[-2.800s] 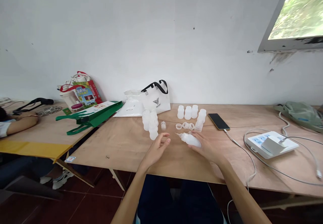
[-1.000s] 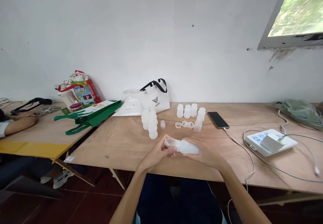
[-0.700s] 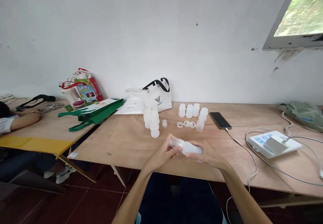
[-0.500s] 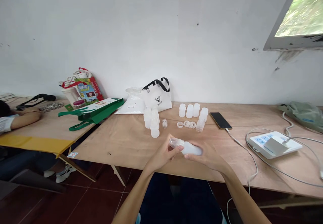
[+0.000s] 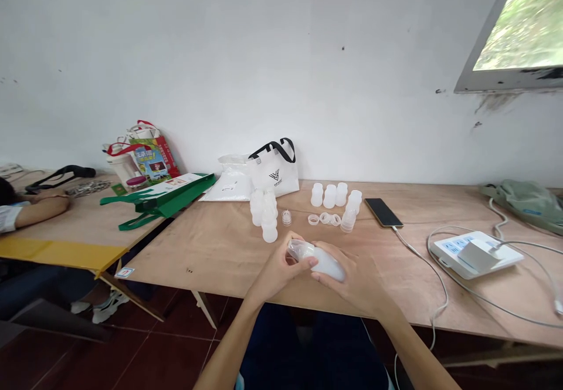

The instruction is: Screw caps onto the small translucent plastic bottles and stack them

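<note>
Between my two hands a translucent white plastic bottle (image 5: 329, 264) lies tilted above the near part of the table. My left hand (image 5: 281, 270) is closed around its clear capped end, thumb on top. Round the bottle's wider white body my right hand (image 5: 349, 278) is wrapped. Ahead on the left, several white bottles (image 5: 269, 226) stand grouped, with a small clear cap piece (image 5: 286, 218) beside them. To the right are several white bottle parts (image 5: 329, 195), a stack of them (image 5: 352, 208) and a few loose clear rings (image 5: 324, 218).
A phone (image 5: 383, 212) on a cable and a white power strip (image 5: 477, 252) lie to the right. Toward the wall stand a white bag (image 5: 275, 173) and a plastic package (image 5: 229, 185). A green bag (image 5: 169, 199) bridges the left table edge; another person's arm (image 5: 44, 208) rests beyond.
The bottle has tilted further, its white end swinging down toward me. Both hands have shifted slightly left with it, still holding on. The camera view has moved a little.
</note>
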`<state>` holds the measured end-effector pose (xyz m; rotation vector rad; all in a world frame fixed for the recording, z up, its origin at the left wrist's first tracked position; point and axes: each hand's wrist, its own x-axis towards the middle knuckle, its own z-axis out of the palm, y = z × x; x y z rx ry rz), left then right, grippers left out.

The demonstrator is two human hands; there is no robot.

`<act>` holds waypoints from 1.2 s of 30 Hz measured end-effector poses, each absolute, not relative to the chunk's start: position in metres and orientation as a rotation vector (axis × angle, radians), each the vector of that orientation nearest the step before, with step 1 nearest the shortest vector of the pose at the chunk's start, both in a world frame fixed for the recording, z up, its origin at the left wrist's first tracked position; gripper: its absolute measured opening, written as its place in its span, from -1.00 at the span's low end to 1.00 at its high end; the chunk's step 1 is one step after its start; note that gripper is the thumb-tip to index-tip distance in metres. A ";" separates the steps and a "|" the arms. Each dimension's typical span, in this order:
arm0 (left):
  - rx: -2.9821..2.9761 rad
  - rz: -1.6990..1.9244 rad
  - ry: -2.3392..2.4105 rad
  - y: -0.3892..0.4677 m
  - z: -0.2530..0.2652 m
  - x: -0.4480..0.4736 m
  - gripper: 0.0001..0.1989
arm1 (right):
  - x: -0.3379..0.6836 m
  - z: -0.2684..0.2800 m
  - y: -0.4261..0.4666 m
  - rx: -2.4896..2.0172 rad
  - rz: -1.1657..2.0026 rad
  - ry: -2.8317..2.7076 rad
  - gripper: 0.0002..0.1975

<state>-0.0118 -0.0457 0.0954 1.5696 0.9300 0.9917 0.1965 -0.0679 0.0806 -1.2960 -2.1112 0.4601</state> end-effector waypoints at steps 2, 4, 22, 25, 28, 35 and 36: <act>1.598 1.098 1.001 -0.049 0.099 -0.013 -0.60 | 0.196 0.083 -0.071 -1.219 0.610 -2.098 -0.39; 1.564 1.196 1.030 -0.052 0.101 -0.012 -0.61 | 0.194 0.083 -0.075 -1.121 0.755 -2.096 -0.26; 1.510 1.605 1.338 -0.034 0.116 -0.063 -0.45 | 0.183 0.078 -0.071 -1.135 0.902 -1.976 -0.24; 1.503 1.658 1.487 -0.017 0.109 -0.089 -0.43 | 0.190 0.077 -0.066 -1.182 0.899 -1.976 -0.35; 1.524 1.524 1.672 0.002 0.092 -0.111 -0.43 | 0.195 0.069 -0.057 -1.182 0.906 -2.015 -0.43; 1.619 1.297 1.860 0.029 0.055 -0.120 -0.37 | 0.199 0.044 -0.040 -1.380 0.761 -2.210 -0.49; 1.611 1.282 1.857 0.030 0.052 -0.119 -0.35 | 0.199 0.042 -0.039 -1.393 0.704 -2.234 -0.51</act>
